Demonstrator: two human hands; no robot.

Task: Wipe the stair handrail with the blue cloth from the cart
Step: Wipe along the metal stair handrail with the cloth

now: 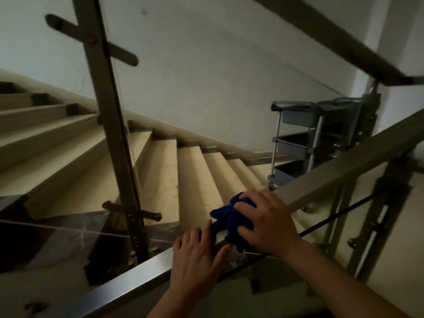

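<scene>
Right hand [268, 222] grips cloth [226, 216] (apparently) on handrail [344, 166].

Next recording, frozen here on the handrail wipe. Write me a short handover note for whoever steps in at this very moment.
Left hand: open, lying flat on the handrail, fingertips right next to the cloth.
Right hand: fingers curled over the bunched blue cloth, pressing it onto the top of the rail.
Cart: on the landing at the foot of the steps, away from both hands.
Done: the cloth is off the cart and on the rail.
Left: wipe along the rail. The picture does not show how much has already been wiped.
</scene>
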